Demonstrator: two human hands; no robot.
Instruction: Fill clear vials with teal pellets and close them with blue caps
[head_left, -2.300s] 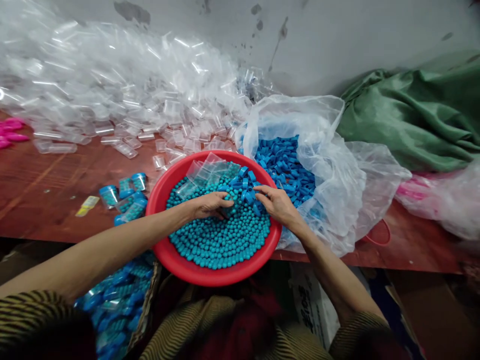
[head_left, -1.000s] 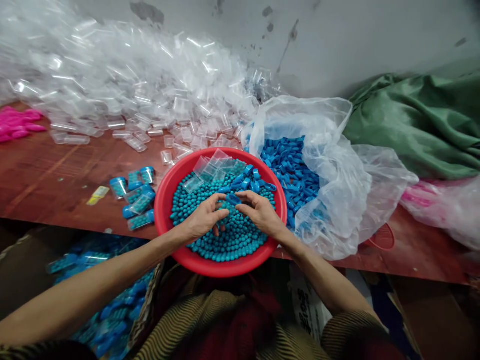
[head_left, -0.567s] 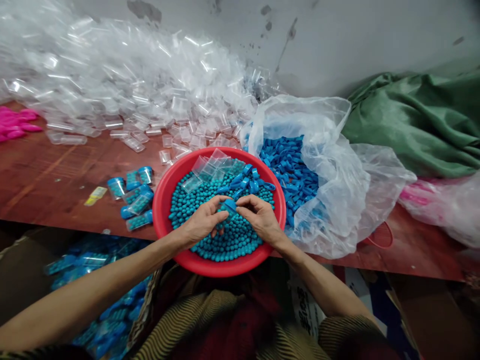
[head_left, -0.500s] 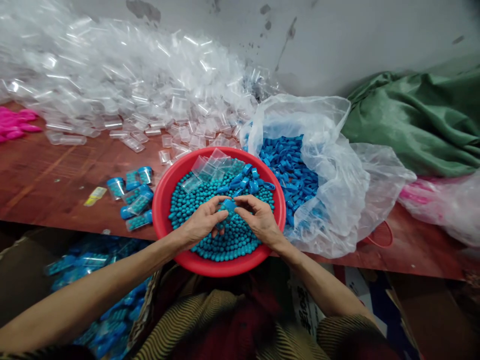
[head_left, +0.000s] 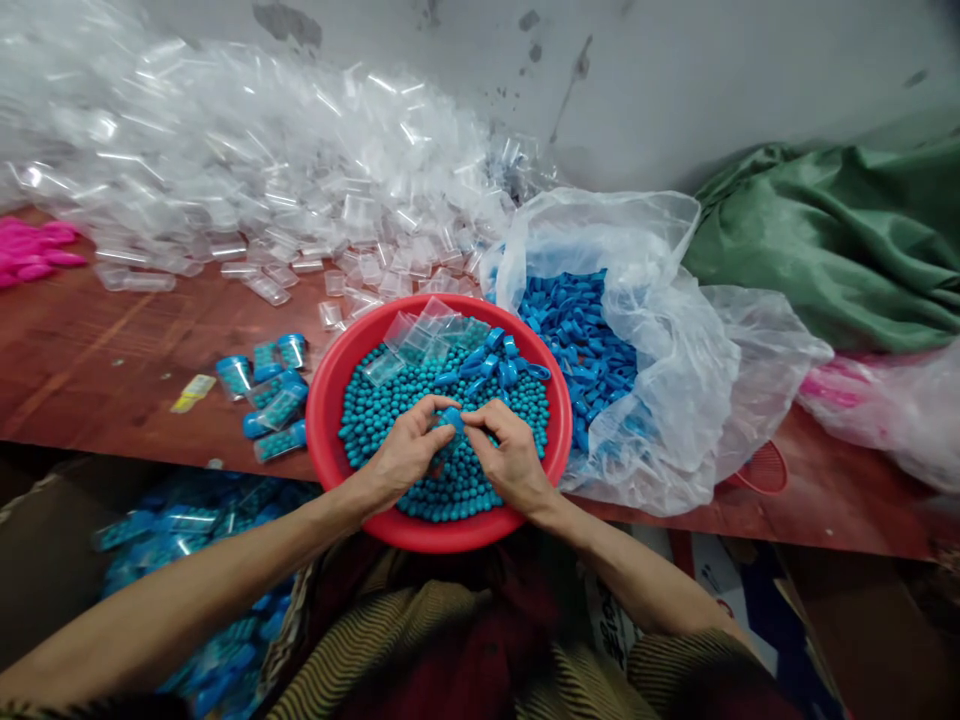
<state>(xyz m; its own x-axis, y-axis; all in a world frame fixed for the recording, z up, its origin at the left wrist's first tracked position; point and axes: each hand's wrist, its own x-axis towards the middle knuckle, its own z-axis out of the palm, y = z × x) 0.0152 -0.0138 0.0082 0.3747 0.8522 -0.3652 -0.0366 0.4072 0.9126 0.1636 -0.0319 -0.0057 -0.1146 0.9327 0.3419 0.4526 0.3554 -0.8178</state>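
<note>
Over the red basin (head_left: 328, 400), my left hand (head_left: 409, 445) is closed round a small clear bottle, mostly hidden by the fingers. A blue cap (head_left: 452, 418) sits at the bottle's mouth. My right hand (head_left: 510, 450) pinches that cap at its right edge. Beneath both hands lie many turquoise beads (head_left: 450, 497). Several loose blue caps (head_left: 491, 362) rest on the beads at the back right of the basin, and several clear bottles (head_left: 412, 335) lie at its back.
Behind stands a heap of clear bottles (head_left: 262, 150). A plastic bag (head_left: 667, 370) of blue caps (head_left: 574, 330) sits right of the basin. Filled, capped bottles (head_left: 277, 400) lie to the left, with more in a box (head_left: 289, 640) below. Green cloth (head_left: 832, 240) lies at the back right.
My right hand has picked a blue cap from the basin and brought it to the bottle in my left hand. The cap has turned and now sits over the bottle's mouth.
</note>
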